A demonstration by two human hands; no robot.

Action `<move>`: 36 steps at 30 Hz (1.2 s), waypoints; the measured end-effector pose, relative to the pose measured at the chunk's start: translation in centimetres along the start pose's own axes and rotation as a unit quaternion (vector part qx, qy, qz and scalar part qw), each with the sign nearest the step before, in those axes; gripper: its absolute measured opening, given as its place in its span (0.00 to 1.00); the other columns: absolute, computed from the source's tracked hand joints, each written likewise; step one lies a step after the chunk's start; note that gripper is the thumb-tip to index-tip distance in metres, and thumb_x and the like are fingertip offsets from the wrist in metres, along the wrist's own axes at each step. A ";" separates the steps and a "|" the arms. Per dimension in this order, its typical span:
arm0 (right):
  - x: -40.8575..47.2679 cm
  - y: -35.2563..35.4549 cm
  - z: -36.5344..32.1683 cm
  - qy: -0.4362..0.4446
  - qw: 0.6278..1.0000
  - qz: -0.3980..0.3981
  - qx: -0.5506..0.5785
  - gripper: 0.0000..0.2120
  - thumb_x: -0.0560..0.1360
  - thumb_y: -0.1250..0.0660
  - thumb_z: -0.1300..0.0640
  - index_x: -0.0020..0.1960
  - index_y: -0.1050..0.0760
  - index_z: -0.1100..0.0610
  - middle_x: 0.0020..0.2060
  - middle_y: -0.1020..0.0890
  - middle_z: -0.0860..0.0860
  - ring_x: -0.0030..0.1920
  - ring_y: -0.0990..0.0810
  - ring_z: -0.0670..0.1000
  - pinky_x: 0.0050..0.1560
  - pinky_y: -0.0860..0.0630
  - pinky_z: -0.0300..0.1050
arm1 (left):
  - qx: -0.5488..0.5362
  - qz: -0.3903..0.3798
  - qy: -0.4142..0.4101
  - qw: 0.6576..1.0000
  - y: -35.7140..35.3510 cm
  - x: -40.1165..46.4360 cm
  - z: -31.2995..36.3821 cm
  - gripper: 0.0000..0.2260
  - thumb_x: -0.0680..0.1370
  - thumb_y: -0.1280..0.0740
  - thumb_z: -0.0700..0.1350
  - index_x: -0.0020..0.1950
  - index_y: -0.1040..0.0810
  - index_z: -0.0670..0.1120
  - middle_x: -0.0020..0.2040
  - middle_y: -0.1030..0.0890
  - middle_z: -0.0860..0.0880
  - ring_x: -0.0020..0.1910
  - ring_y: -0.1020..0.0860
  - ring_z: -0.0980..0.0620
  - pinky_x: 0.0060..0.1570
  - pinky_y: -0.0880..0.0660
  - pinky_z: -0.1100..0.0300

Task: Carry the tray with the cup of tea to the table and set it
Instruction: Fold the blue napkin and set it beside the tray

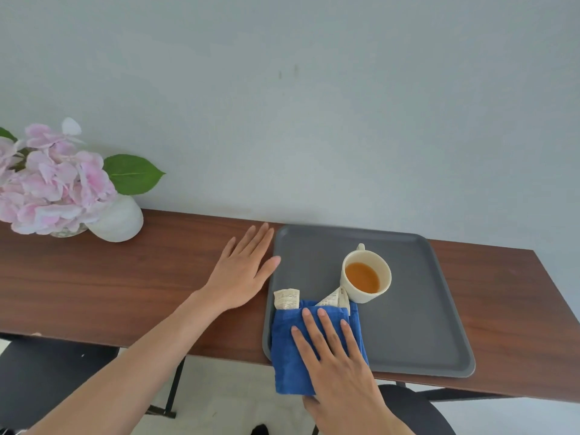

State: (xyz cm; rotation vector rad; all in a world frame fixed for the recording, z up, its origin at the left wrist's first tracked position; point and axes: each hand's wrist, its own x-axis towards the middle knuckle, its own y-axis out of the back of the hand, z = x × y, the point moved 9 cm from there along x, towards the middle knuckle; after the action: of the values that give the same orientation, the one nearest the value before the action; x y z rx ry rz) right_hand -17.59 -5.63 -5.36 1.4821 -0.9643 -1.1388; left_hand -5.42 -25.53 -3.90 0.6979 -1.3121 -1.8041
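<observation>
Right hand (339,365) flat, grip released, on blue cloth (290,350), left hand (241,271) released beside grey tray (423,324), cup (365,276) holding tea

Two paper sachets (286,298) on tray (423,309): fine dark print present, possibly ingredient text; illegible. No other text.

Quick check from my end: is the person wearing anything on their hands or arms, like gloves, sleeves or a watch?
Nothing visible. The left hand and right hand are both bare, with no gloves, rings or watch. Both forearms are uncovered as far as the frame shows; no sleeve edge appears.
</observation>
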 end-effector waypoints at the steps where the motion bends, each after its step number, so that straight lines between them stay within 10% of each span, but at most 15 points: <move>1: 0.1 -0.1 -0.2 0.001 1.000 0.005 -0.009 0.49 0.57 0.21 0.32 0.73 0.25 0.51 0.75 0.29 0.55 0.73 0.29 0.61 0.72 0.35 0.66 | 0.002 -0.001 0.000 1.000 -0.2 1.2 0.2 0.29 0.86 0.57 0.64 0.84 0.57 0.54 0.84 0.58 0.57 0.83 0.60 0.56 0.82 0.52 0.42; 36: -9.6 0.3 13.8 -0.109 0.992 0.055 0.007 0.48 0.65 0.33 0.28 0.80 0.38 0.46 0.80 0.38 0.47 0.79 0.38 0.53 0.72 0.40 0.63 | 0.027 -0.020 -0.031 0.999 -2.4 3.7 0.0 0.25 0.86 0.60 0.58 0.84 0.57 0.55 0.84 0.59 0.60 0.82 0.62 0.59 0.82 0.56 0.40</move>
State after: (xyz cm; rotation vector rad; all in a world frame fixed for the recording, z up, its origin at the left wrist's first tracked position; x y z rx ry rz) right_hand -33.28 0.29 -4.19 1.3172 -1.1918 -1.2335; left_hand -8.09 -28.24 -6.16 0.7067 -1.4003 -1.8408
